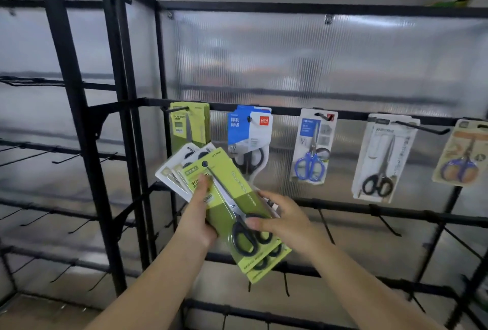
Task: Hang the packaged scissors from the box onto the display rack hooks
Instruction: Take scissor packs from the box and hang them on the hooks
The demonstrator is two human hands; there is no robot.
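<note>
I hold a fanned stack of packaged scissors point(232, 197), green cards with black-handled scissors and white cards behind, tilted in front of the black display rack point(290, 112). My left hand point(199, 213) grips the stack from the left, thumb on the top green card. My right hand point(282, 220) pinches the top pack near the scissor handles. Matching green packs point(190, 126) hang on the leftmost hook point(174, 109) of the upper bar, just above the stack.
Along the same bar hang a blue-white pack point(249, 139), a pack with blue-handled scissors point(313, 145), a white pack with black scissors point(383, 158) and a tan pack point(464, 152). Bare hooks line the lower bars point(385, 224) and the left side rack point(79, 156). The box is out of view.
</note>
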